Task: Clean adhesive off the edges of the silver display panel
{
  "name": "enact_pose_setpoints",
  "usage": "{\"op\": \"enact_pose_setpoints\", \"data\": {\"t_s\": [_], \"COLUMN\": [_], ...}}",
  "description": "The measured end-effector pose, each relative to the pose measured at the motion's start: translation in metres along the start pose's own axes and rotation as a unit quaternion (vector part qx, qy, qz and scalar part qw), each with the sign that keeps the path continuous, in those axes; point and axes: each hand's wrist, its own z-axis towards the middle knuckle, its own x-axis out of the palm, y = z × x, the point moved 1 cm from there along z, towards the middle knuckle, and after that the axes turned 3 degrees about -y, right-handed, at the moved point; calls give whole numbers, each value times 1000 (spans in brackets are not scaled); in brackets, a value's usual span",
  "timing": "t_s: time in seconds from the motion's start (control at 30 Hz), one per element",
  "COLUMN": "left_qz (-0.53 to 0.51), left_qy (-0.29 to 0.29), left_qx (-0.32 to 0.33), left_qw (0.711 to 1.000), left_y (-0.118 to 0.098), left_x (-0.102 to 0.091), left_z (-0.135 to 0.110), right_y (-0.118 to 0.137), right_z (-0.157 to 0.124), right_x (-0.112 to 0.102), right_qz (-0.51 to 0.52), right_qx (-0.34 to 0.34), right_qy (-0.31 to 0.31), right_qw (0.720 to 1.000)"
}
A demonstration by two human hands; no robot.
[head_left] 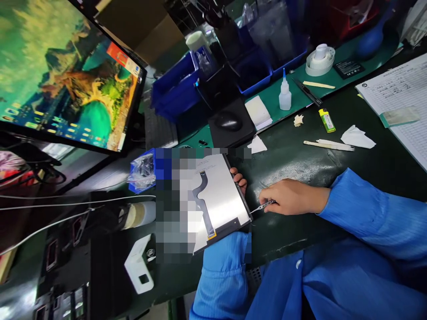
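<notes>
My left hand [239, 180] grips a display panel [223, 191] from behind, and its fingertips curl over the far right edge. The rest of that hand is hidden by the panel. The panel is tilted, its silvery back facing up, with a dark ribbon cable [204, 209] along it. In my right hand [290, 197], closed in a pinch, is a thin metal hand tool [266, 205] with holes in its handle. Its pointed tip is at the panel's lower right edge; whether it touches I cannot tell. A blurred patch covers the panel's left part.
A monitor [73, 75] stands left, with blue bins [176, 84] behind. On the bench are a mouse [228, 121], a dropper bottle [285, 95], a cutter knife [308, 93], a yellow lighter [326, 120], sticks, tissue [358, 136] and a form sheet [400, 95]. A white bracket [138, 264] lies left.
</notes>
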Motion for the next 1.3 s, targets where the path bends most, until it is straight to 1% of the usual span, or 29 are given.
{"op": "enact_pose_setpoints", "data": {"t_s": [0.1,0.2,0.3,0.4,0.57,0.63,0.77,0.87,1.0,1.17,1.3], "left_qz": [-12,0,20,20,-1,1,-7,-17,-12,-13,14], "left_qy": [-10,-18,-13,-2,-22,-25,-16,2,2,-5,-13], "left_qx": [9,6,-5,-7,-1,-5,0,-11,-22,-14,-16], "left_qw": [1000,1000,1000,1000,1000,1000,1000,1000,1000,1000,1000], "left_y": [1,0,-2,-3,-3,-2,0,-1,-2,-1,0], "left_x": [1,3,7,12,18,15,3,-2,0,2,2], "left_z": [1,-1,-5,-8,-9,-7,0,1,-1,-1,-1], "right_y": [0,-1,-1,-2,-3,-2,0,0,1,6,6], "right_z": [0,0,0,0,1,1,0,1,1,0,0], "right_x": [0,0,0,1,2,2,0,0,-1,-5,-6], "right_qz": [-6,-12,-2,-2,-3,-4,-14,-19,-21,-28,-33], "right_qx": [-18,-30,-12,8,-29,-20,10,-2,-6,39,21], "right_qy": [1,-1,1,9,-9,-10,2,4,9,18,28], "right_qw": [1000,999,1000,1000,1000,1000,1000,1000,1000,999,999]}}
